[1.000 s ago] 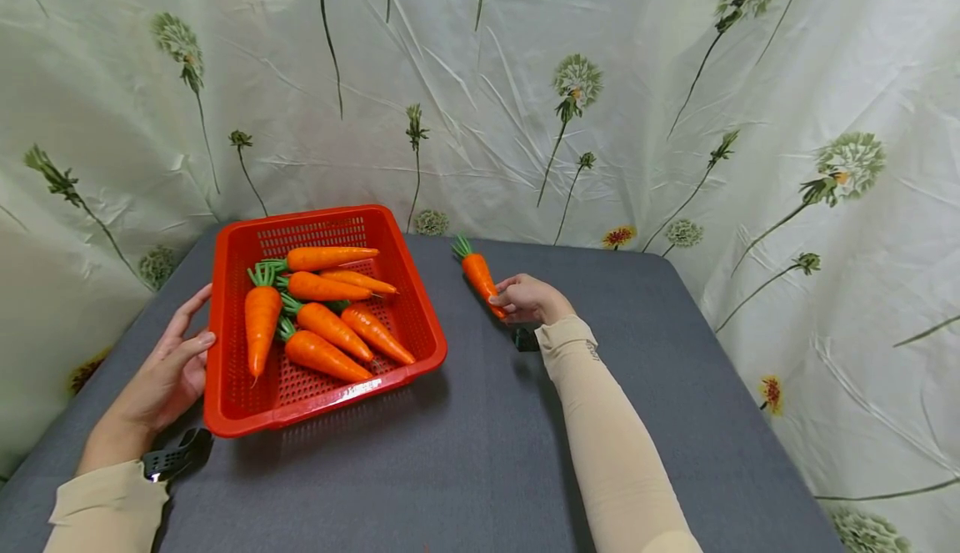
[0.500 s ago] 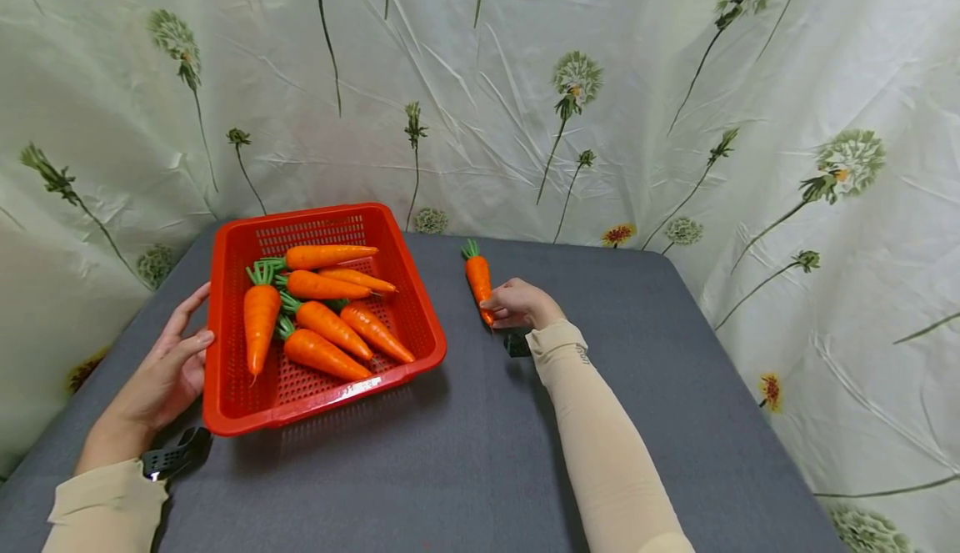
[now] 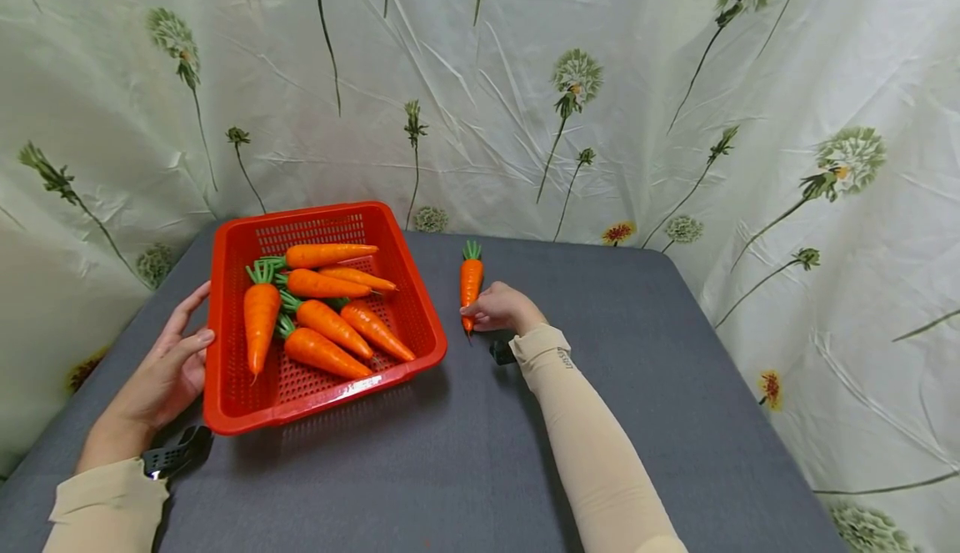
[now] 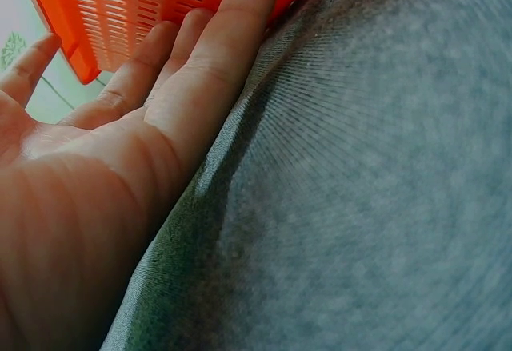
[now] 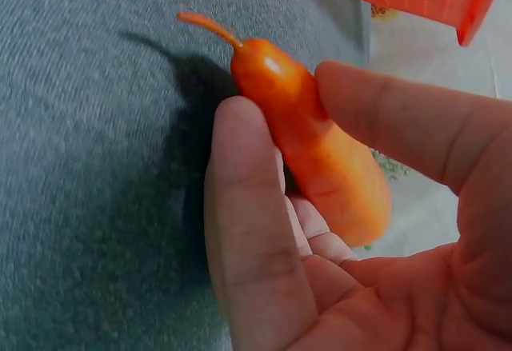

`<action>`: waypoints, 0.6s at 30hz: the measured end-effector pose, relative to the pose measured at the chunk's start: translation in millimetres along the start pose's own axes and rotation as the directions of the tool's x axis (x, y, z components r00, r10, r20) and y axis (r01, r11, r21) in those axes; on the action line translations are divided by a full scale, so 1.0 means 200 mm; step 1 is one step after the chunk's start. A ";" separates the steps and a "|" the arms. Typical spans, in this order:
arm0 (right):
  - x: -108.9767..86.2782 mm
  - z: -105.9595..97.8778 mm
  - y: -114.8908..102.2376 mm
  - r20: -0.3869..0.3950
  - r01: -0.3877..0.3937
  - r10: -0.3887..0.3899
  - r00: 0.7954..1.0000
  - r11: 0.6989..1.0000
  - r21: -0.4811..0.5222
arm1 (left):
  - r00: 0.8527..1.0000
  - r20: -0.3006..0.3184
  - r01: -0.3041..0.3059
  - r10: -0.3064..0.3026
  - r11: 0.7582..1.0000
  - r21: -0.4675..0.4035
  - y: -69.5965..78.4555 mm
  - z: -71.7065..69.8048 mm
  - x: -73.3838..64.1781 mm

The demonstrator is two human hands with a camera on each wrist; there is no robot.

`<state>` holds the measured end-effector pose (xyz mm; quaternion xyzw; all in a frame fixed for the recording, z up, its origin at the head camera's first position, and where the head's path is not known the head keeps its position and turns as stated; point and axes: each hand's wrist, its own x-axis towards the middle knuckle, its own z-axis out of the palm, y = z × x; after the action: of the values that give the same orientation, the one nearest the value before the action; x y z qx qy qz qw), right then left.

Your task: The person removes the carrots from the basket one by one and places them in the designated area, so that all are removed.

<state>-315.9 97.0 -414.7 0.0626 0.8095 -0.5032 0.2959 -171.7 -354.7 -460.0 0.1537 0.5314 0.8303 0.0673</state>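
My right hand (image 3: 504,309) pinches a carrot (image 3: 471,278) near its narrow tip, at the table's middle. This carrot points its green top to the back. In the right wrist view, thumb and fingertips lie on either side of the carrot (image 5: 340,171), whose thin tail casts a shadow on the cloth. A red plastic basket (image 3: 322,403) at the left holds several carrots (image 3: 261,319) with green tops. My left hand (image 3: 161,378) is at the basket's left side, thumb by the rim. In the left wrist view its straight fingers lie along the slotted wall (image 4: 152,3).
Grey cloth covers the table (image 3: 637,353). Behind and to the right hangs a pale curtain (image 3: 480,119) printed with dandelions. A dark strap with a small device (image 3: 176,453) is on the left wrist, another dark device (image 3: 501,352) under the right.
The right hand has moved left toward the basket with the carrot, which has turned from a slant to nearly straight front to back. The left hand and basket have stayed put.
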 end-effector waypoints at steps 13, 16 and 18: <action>-0.02 0.04 -0.01 -0.017 0.049 -0.050 0.999 0.997 -0.061 | 1.000 0.019 -0.002 0.003 1.000 -0.011 0.01 0.00 0.00; -0.02 0.04 -0.01 -0.013 0.050 -0.051 0.999 0.996 -0.068 | 0.999 0.032 -0.010 0.010 1.000 -0.019 0.00 -0.01 0.01; -0.01 0.04 -0.01 -0.010 0.049 -0.050 0.999 0.996 -0.075 | 0.999 0.042 -0.015 0.016 0.999 -0.030 0.00 -0.01 0.01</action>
<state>-310.7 89.8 -414.8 0.0345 0.8309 -0.4792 0.2807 -173.8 -355.9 -460.2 0.1741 0.5165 0.8351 0.0742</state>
